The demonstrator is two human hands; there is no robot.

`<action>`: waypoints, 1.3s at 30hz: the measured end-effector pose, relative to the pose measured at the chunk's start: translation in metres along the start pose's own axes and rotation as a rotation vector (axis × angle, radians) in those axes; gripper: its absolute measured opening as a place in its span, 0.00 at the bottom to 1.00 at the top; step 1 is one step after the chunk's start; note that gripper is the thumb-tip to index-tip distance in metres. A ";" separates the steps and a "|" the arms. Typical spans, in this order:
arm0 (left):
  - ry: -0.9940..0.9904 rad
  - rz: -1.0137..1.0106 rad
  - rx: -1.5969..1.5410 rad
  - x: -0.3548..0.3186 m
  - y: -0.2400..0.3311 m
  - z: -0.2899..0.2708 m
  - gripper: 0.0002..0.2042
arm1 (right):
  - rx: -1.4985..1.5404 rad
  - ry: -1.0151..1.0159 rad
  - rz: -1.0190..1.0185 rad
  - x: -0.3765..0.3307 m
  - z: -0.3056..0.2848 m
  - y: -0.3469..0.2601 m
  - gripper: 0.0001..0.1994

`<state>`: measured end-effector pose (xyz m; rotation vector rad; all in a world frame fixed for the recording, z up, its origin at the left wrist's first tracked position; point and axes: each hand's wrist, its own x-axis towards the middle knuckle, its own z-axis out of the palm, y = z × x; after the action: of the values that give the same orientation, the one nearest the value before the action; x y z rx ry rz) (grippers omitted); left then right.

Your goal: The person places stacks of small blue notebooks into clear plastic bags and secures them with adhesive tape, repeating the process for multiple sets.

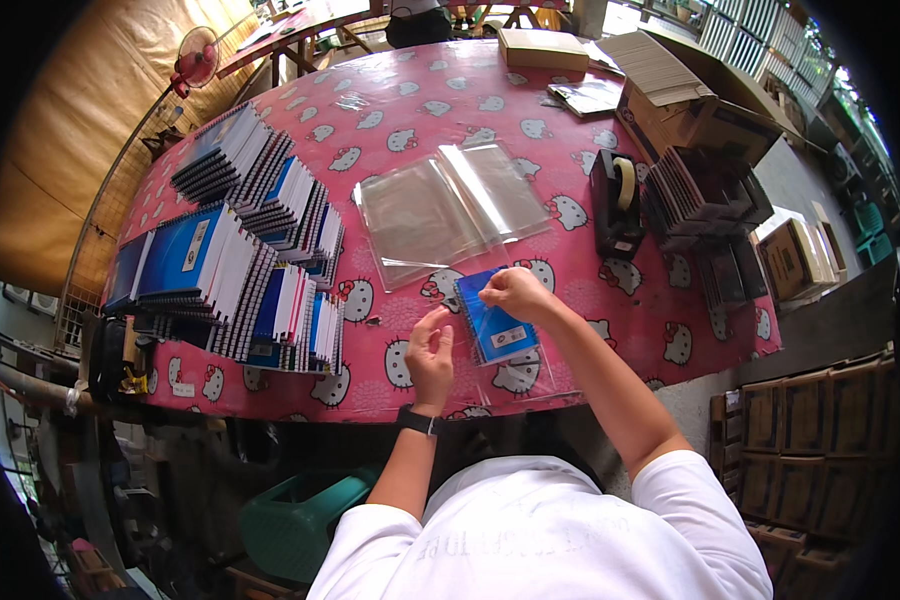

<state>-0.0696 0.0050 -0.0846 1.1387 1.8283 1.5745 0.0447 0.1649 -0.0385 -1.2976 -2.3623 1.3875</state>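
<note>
A blue spiral notebook [498, 338] lies at the near edge of the table in front of me. Clear plastic [530, 378] shows beyond its lower end; whether the notebook is inside it, I cannot tell. Over the notebook's upper part, my right hand [518, 294] is closed in a pinch, and what its fingertips hold is too small to make out. Just left of the notebook is my left hand [431, 362], apart from it, with loosely curved fingers and nothing visible in them. Farther back on the table, clear plastic sleeves [420, 215] lie in overlapping stacks.
Stacks of spiral notebooks [195, 255] fill the table's left side. On the right stand a black tape dispenser [618, 205], dark stacked notebooks [700, 195] and an open cardboard box [695, 105]. A flat box [542, 48] is at the far edge. A green stool [305, 525] stands below left.
</note>
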 end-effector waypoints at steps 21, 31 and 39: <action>-0.241 -0.140 -0.242 0.000 -0.014 0.026 0.34 | 0.706 0.157 -0.214 -0.039 0.062 0.058 0.39; -0.334 0.189 0.172 0.022 -0.020 -0.006 0.27 | -0.338 0.213 -0.447 -0.039 0.012 0.052 0.33; -0.404 0.252 0.353 0.021 -0.020 -0.001 0.30 | -0.506 -0.012 -0.455 -0.037 -0.017 0.041 0.38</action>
<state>-0.0879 0.0221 -0.1002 1.7608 1.7725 1.0519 0.1009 0.1590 -0.0483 -0.7345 -2.8821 0.6975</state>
